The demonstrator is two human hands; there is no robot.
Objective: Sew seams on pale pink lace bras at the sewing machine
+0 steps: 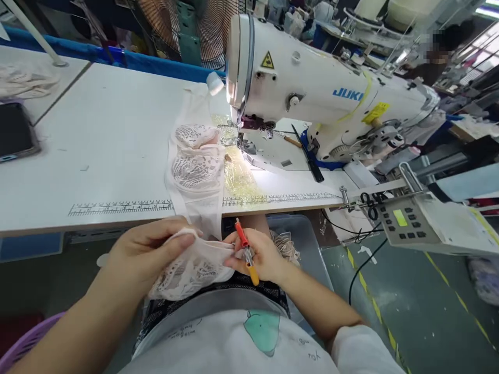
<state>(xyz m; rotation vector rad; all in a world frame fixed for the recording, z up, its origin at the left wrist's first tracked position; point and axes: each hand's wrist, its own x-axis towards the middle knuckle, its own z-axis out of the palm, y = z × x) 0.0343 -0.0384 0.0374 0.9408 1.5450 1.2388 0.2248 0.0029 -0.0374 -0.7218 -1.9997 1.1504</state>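
Observation:
A pale pink lace bra (pixel 195 267) is stretched between my hands over my lap. One part of it (pixel 197 166) lies up on the table beside the sewing machine. My left hand (pixel 144 254) is closed, pinching the bra's edge between thumb and fingers. Closed on the same edge further right is my right hand (pixel 261 254). Across its fingers sits a small tool with red and orange ends and a metal middle (pixel 247 252), probably a seam ripper or thread snips. The right fingertips are partly hidden by the fabric and tool.
A white sewing machine (pixel 304 78) stands on the table (pixel 117 140), its lamp lit. Behind its needle area lies a black-handled tool (pixel 314 169). A phone (pixel 17 130) rests at left. Below are a grey bin (pixel 312 244) and a control box (pixel 409 221). A person (pixel 432 62) is in the background.

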